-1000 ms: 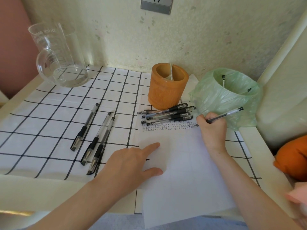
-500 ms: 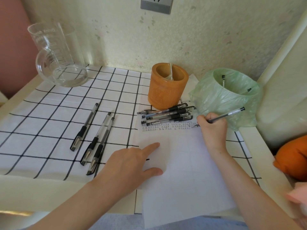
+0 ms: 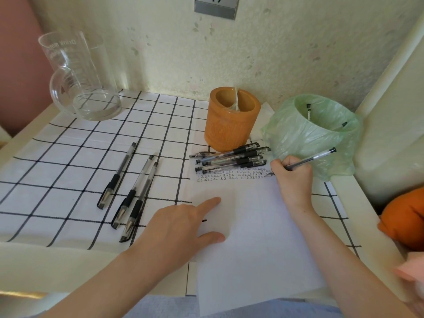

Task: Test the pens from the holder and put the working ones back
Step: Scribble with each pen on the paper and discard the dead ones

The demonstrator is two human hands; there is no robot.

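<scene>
Presently, the cream desk carries a white cloth with a black grid over most of its top. A sheet of white paper lies on the right part of the cloth, and its near edge hangs past the desk's front edge. A clear glass pitcher stands upright at the far left corner, against the wall. A bin lined with a green plastic bag stands at the far right, with the ends of two pens in the bin showing above its rim. The orange pen holder stands upright just left of the bin, at the far edge of the paper; a pale divider shows inside it.

The left hand lies flat on the left side of the paper with fingers straight, forefinger and thumb spread, pressing the sheet down. The right hand is closed in a writing grip round a clear-barrelled pen. The pen's tip meets the paper at the right end of the written marks, and its black rear end slants up and to the right, in front of the bin.

A bundle of pens lies side by side at the top of the paper, touching one another, directly in front of the holder. Three pens on the cloth lie roughly parallel, well left of the paper, tips toward the near edge; the two on the right are close together. The written marks form short rows just below the bundle.
</scene>
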